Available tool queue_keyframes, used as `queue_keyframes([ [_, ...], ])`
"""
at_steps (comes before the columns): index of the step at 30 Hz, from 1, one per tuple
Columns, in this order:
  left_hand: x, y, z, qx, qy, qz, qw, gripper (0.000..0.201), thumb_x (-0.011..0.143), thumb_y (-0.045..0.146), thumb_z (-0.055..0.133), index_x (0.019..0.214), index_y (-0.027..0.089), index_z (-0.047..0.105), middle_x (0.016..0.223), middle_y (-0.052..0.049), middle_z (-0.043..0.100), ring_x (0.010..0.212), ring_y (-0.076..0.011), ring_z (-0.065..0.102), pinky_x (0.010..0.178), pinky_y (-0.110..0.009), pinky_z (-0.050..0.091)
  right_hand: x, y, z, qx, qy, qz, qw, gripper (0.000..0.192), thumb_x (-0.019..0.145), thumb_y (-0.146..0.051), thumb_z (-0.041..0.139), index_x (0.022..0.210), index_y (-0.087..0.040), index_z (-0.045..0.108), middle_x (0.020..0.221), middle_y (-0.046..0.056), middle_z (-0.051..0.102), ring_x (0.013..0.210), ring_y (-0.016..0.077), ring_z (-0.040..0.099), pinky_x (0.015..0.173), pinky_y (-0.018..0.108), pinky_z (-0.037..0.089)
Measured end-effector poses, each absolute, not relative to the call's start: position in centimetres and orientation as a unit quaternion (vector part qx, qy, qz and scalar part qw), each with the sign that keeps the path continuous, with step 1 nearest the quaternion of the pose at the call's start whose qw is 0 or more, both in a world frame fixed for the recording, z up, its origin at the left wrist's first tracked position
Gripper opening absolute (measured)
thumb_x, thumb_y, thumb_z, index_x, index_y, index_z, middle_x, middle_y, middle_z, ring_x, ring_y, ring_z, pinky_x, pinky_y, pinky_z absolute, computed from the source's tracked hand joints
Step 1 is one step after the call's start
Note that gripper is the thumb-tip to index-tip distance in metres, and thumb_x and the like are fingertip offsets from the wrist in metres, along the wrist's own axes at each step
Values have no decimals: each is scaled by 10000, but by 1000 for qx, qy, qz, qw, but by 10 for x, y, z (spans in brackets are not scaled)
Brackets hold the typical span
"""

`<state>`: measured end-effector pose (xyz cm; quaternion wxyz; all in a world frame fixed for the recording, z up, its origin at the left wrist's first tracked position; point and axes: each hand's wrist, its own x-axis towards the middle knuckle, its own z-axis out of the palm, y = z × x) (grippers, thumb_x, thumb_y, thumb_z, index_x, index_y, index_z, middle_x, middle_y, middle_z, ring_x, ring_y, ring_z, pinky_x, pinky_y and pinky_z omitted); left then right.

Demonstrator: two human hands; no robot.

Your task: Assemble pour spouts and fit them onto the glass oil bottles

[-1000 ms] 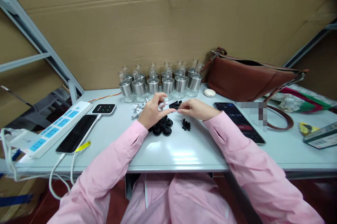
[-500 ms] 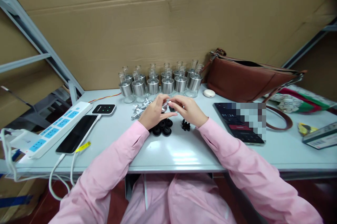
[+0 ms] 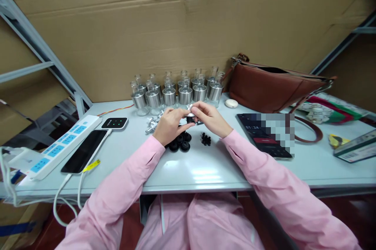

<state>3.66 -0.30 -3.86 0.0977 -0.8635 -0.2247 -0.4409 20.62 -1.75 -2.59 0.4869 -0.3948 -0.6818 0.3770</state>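
Between my two hands, above the middle of the table, is a silver-topped black bottle stopper (image 3: 190,118). My left hand (image 3: 169,125) grips it from the left, thumb low and fingers above. From the right, my right hand (image 3: 209,117) pinches its silver top with closed fingertips. Below my left hand lies a cluster of round black stoppers (image 3: 180,142), partly covered by it. Several silver spout-like metal parts (image 3: 152,124) lie just behind the left wrist. A small group of tiny black pieces (image 3: 206,139) sits on the table under my right hand.
Two rows of glass bottles with steel sleeves (image 3: 169,96) stand behind my hands. A brown bag (image 3: 264,87), a white round case (image 3: 231,103) and a tablet (image 3: 264,136) are to the right. Leftward lie a power strip (image 3: 64,140), a phone (image 3: 84,151) and a small black-and-white device (image 3: 114,123).
The piece between my hands now shows its black lower part and silver top. My right fingers have shifted onto the top; my left hand has turned slightly. The view has moved a little.
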Motion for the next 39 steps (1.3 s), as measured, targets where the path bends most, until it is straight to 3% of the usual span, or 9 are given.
queue_keyframes([
  [7,36,-2,-38,-845,-287,-425,154,239,832,392,571,821,159,522,708,-16,621,689,-177,561,725,-333,357,201,-17,-37,-396,-725,364,430,255,773,-379,565,923,-172,568,767,13,591,668,126,542,635,270,455],
  [11,38,-5,-36,-866,-313,-357,156,208,820,333,590,926,160,544,811,-33,633,783,-198,545,754,-343,323,200,-17,-40,-399,-728,351,433,225,758,-277,548,956,-170,547,782,9,585,685,129,543,651,280,448],
  [15,40,-10,-34,-867,-342,-321,170,235,814,280,595,1028,195,548,907,-42,622,908,-228,518,819,-387,276,199,-17,-37,-404,-701,359,465,358,714,-277,594,1029,-183,453,778,-1,573,682,131,541,610,269,425],
  [21,39,-12,-33,-850,-359,-341,182,326,830,284,583,1150,258,526,1035,-77,559,1012,-257,460,838,-415,266,203,-13,-36,-431,-654,321,533,348,665,-314,659,894,-200,423,773,2,574,694,130,543,592,259,398],
  [27,41,-12,-35,-836,-366,-369,174,234,843,295,562,1062,212,551,1156,-115,536,1112,-273,440,906,-441,249,204,-14,-35,-437,-679,282,517,261,697,-307,627,876,-195,473,804,14,562,746,141,548,580,244,403],
  [39,38,-8,-36,-845,-356,-355,182,349,826,315,603,1155,240,517,1030,-76,579,1015,-244,500,909,-438,234,204,-17,-31,-431,-701,244,513,221,670,-206,595,857,-193,478,820,13,556,745,137,535,578,245,410],
])
